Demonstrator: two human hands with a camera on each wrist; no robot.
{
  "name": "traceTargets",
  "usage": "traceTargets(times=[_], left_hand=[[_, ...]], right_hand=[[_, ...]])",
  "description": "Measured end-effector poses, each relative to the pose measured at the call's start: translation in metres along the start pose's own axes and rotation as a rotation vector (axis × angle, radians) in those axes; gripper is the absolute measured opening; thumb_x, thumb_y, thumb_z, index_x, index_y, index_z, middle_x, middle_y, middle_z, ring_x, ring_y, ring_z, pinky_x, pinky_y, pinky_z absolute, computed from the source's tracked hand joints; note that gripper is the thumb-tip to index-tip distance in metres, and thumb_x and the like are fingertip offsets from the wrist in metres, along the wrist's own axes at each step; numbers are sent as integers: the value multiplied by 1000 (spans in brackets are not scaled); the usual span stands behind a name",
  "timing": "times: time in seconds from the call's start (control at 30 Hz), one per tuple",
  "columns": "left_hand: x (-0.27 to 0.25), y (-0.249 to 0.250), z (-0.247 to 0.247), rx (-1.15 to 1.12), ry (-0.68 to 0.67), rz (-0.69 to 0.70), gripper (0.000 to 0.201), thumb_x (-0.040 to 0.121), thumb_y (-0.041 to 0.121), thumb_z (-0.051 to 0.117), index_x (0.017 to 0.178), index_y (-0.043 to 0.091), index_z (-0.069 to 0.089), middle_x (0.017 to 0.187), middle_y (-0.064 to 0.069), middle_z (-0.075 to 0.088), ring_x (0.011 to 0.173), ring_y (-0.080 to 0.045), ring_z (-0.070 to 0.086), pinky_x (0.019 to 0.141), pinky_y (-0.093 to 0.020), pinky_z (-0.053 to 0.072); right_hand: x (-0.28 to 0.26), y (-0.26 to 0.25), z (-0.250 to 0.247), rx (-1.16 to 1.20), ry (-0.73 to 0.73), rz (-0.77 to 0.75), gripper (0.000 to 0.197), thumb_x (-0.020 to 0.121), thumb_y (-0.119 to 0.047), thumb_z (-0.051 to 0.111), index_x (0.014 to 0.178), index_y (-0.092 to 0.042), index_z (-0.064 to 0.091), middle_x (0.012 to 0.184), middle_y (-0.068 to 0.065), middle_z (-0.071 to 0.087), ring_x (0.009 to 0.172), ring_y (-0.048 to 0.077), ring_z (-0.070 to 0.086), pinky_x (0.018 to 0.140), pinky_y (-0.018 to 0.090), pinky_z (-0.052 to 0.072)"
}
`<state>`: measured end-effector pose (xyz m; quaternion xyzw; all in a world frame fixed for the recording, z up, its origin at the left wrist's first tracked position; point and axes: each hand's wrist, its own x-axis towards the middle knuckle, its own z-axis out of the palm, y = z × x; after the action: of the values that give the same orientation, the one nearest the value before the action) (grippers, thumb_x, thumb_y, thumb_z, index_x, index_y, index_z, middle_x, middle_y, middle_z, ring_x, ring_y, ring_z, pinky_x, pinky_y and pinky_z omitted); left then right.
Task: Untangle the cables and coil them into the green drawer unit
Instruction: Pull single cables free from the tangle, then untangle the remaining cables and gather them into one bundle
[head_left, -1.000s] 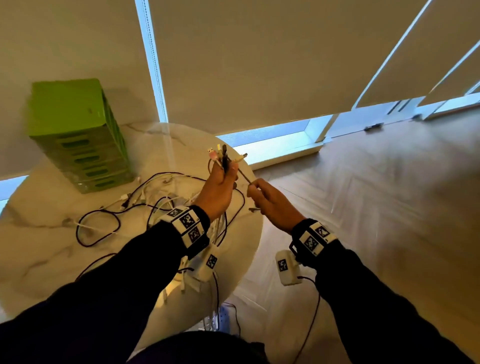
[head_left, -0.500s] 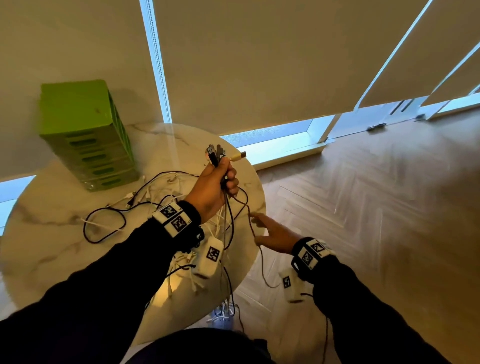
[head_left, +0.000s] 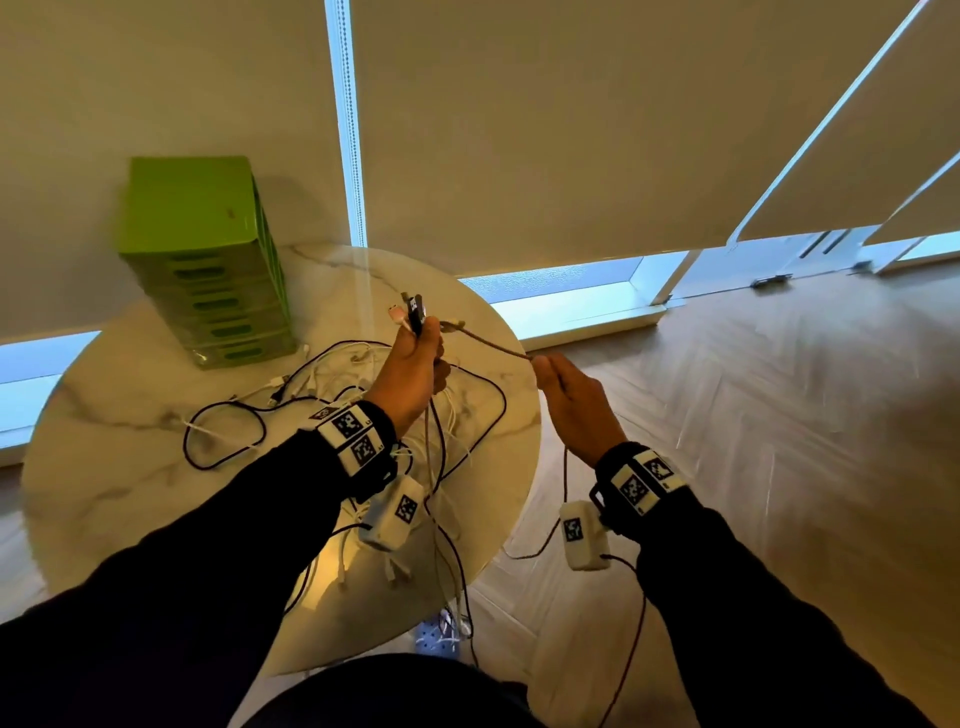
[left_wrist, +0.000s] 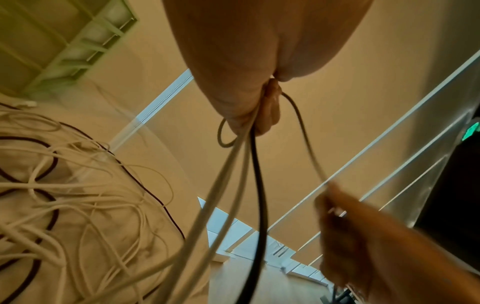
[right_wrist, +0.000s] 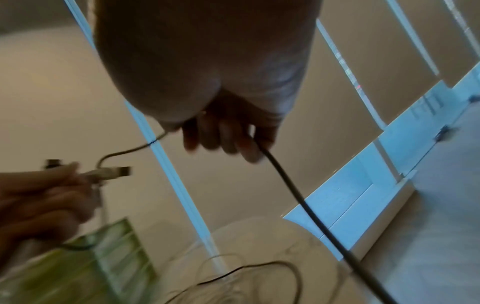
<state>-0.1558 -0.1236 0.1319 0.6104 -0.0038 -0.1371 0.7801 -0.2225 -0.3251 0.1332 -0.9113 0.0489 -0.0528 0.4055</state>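
Observation:
My left hand (head_left: 415, 364) is raised over the round marble table (head_left: 104, 467) and grips a bundle of cables; their plug ends (head_left: 413, 312) stick up above the fist. White and black strands (left_wrist: 249, 185) hang from it to the tangle of cables (head_left: 332, 384) on the table. From the bundle a thin dark cable (head_left: 493, 345) runs right to my right hand (head_left: 566, 395), which pinches it beside the table edge. That cable (right_wrist: 298, 195) trails down from the right fingers (right_wrist: 228, 135). The green drawer unit (head_left: 208, 260) stands at the table's back left, drawers closed.
Roller blinds cover the windows behind the table. Wooden floor (head_left: 753, 467) lies to the right. More cable ends and a white power strip (head_left: 441, 629) lie on the floor under the table's near edge.
My right hand has come up from low beside the table and now holds the thin cable taut toward the left hand. The left hand has stayed raised with its bundle.

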Motion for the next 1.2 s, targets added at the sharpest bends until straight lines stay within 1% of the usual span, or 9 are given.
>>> traceTargets(times=[0.17,0.27,0.33,0.43,0.6,0.67,0.8,1.07,1.2], left_hand=[[-4,3,-4,-122,-91,-72,11,110,31,36,112,29,46,69,4,24,60,-12,16,51,-22,21],[-6,6,-3,-182,-129,-110,15,109,21,40,94,22,39,66,5,24,61,-13,14,49,-22,20],[-7,6,1,-209,-130,-134,27,105,9,43,84,23,33,63,5,25,58,-12,16,50,-23,19],[-7,4,8,-207,-159,-152,36,102,3,44,77,23,29,61,5,24,57,-12,16,50,-26,18],[-10,13,18,-134,-252,-173,37,102,12,52,70,22,35,60,5,23,51,-11,22,49,-23,23],[-9,21,15,-99,-323,-199,34,103,21,53,73,22,39,59,5,23,50,-11,25,52,-25,30],[-4,40,-5,-41,-444,-299,32,103,33,51,75,21,43,57,5,26,51,-14,37,77,-42,53],[11,48,-32,-219,-487,-268,11,98,22,53,88,18,52,66,2,27,61,-15,40,104,-52,45],[28,58,-40,-362,-318,-89,19,91,9,57,90,24,45,70,4,44,65,-14,48,94,-42,50]], right_hand=[[8,60,-18,-359,-133,209,37,106,-39,35,91,-16,59,70,-1,61,72,29,61,70,37,46],[10,73,-11,-451,-373,377,25,100,-35,43,117,-23,57,112,11,71,103,31,64,92,41,50],[8,66,-1,-418,-533,402,53,94,-37,55,144,-27,41,148,11,49,131,29,48,105,42,40],[-1,24,20,-37,-621,204,82,88,-34,72,155,-32,25,163,0,21,147,21,24,114,38,27],[-3,-22,57,344,-852,95,54,91,-20,72,140,-14,53,142,0,57,129,11,52,105,20,40],[-5,-25,65,403,-870,103,22,93,-21,66,108,-7,71,116,8,72,115,19,64,104,30,47],[-5,-5,56,544,-991,237,31,95,-15,51,65,-6,51,66,11,67,91,37,69,96,45,51],[30,44,10,-194,-976,376,29,95,-25,64,74,-5,64,61,5,66,60,17,63,86,36,51],[29,64,3,-587,-604,294,31,89,-39,52,68,-16,57,72,9,66,69,26,62,68,33,47]])
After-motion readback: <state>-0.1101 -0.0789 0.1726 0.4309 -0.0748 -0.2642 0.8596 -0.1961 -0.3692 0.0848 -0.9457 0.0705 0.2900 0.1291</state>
